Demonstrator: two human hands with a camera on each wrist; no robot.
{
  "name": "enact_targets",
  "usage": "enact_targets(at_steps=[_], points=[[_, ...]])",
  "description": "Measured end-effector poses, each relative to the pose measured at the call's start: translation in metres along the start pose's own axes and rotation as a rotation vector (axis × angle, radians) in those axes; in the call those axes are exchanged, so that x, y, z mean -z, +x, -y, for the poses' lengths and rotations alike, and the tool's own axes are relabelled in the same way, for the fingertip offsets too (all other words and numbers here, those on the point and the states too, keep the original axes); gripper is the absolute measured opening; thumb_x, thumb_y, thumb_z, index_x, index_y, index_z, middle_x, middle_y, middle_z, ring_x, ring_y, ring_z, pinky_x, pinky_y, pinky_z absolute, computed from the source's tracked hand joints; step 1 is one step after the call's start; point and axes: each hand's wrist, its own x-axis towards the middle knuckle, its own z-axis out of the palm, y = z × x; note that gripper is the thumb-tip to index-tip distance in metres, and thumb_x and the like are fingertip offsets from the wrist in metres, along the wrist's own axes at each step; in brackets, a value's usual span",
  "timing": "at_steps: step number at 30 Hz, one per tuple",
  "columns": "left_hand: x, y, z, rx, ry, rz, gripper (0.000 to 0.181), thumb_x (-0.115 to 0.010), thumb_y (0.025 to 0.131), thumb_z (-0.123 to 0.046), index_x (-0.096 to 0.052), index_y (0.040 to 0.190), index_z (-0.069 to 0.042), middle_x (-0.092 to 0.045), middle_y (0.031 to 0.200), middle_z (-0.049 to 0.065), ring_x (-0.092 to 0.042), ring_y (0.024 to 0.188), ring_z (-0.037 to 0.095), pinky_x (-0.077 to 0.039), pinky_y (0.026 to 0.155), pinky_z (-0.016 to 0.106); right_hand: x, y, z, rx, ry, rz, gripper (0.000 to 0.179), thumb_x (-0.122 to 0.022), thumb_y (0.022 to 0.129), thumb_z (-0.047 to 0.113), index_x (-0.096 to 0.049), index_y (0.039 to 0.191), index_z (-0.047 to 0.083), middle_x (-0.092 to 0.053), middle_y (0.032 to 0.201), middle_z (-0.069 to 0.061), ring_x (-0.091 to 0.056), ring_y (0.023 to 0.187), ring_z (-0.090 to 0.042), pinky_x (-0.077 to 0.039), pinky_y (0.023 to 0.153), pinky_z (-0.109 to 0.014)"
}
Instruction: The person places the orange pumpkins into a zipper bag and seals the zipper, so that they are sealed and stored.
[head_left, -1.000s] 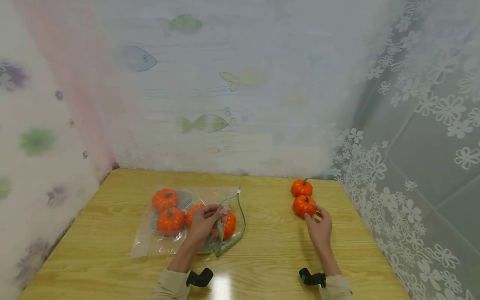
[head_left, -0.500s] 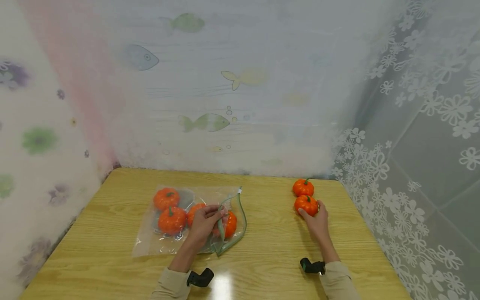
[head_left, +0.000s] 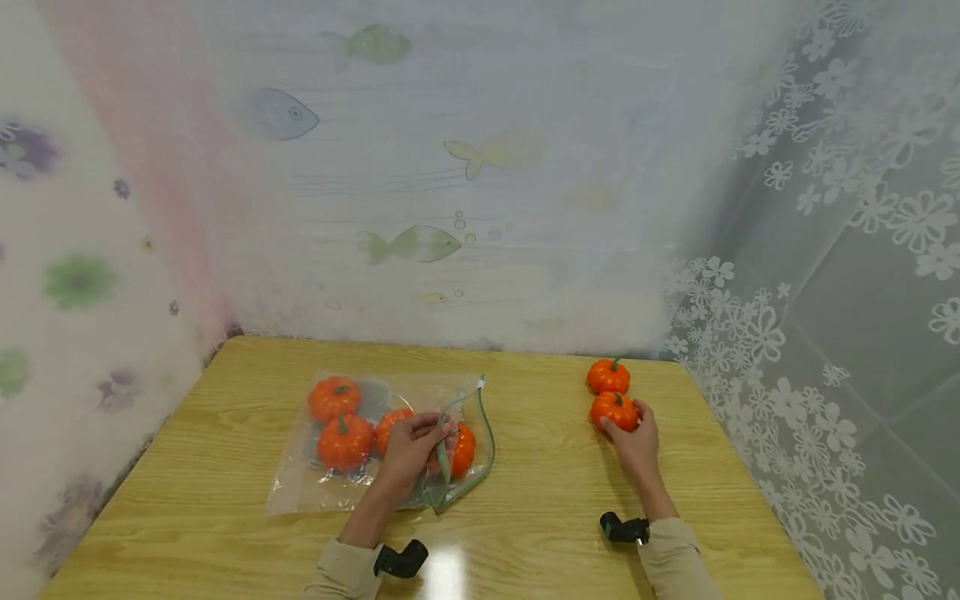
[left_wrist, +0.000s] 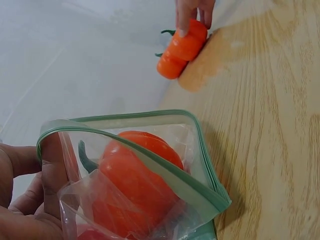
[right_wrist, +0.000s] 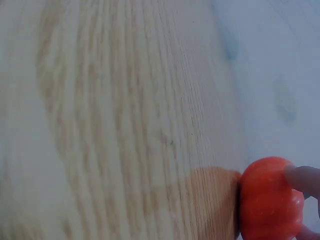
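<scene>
My left hand (head_left: 408, 450) pinches the upper edge of a clear zip bag (head_left: 292, 492) with a green seal, and its mouth gapes open to the right. Inside the bag lie several small orange pumpkins (head_left: 345, 442) with green stems; one pumpkin (left_wrist: 135, 175) sits just within the mouth in the left wrist view. At the table's right side my right hand (head_left: 637, 442) grips a pumpkin (head_left: 613, 411), thumb on its near left and fingers round its right. Directly behind it, overlapping in this view, is another pumpkin (head_left: 608, 377).
The wooden table (head_left: 540, 517) backs onto a pale wall (head_left: 525, 292) painted with fish. A grey panel (head_left: 862, 333) with white flowers stands along the right edge. Each wrist wears a black camera mount (head_left: 401, 558).
My right hand has closed from touching the nearer pumpkin's right side to gripping it with thumb and fingers. The left hand keeps its place at the bag's mouth.
</scene>
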Motion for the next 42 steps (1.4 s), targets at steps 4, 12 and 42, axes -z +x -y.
enact_targets(at_steps=[4,12,42], points=[[0.001,0.001,0.0,0.008,-0.013,0.006,0.024,-0.064,0.1,-0.003,-0.065,0.119,0.011,-0.075,0.092,0.013,-0.073,0.073,0.013,-0.058,0.061,0.022,0.0,0.001,0.001,-0.003,-0.002,-0.001,0.076,-0.069,0.097,0.015,-0.024,0.155,-0.006,-0.026,0.16,-0.03,-0.028,0.148,-0.046,-0.027,0.121,-0.058],[0.001,-0.001,0.0,-0.01,-0.007,0.012,0.023,-0.063,0.101,-0.004,-0.066,0.118,0.011,-0.075,0.091,0.012,-0.072,0.073,0.013,-0.056,0.057,0.021,-0.001,-0.002,-0.002,0.016,0.016,0.0,0.076,-0.071,0.096,0.013,-0.028,0.156,-0.004,-0.029,0.159,-0.03,-0.035,0.143,-0.048,-0.033,0.117,-0.058],[0.0,-0.004,-0.004,-0.018,-0.014,-0.011,0.024,-0.062,0.101,-0.003,-0.064,0.119,0.012,-0.074,0.091,0.014,-0.071,0.071,0.012,-0.058,0.058,0.021,0.002,-0.019,0.003,0.041,-0.036,0.119,0.077,-0.081,0.09,0.026,-0.039,0.151,0.007,-0.042,0.149,-0.026,-0.05,0.129,-0.042,-0.047,0.105,-0.051]])
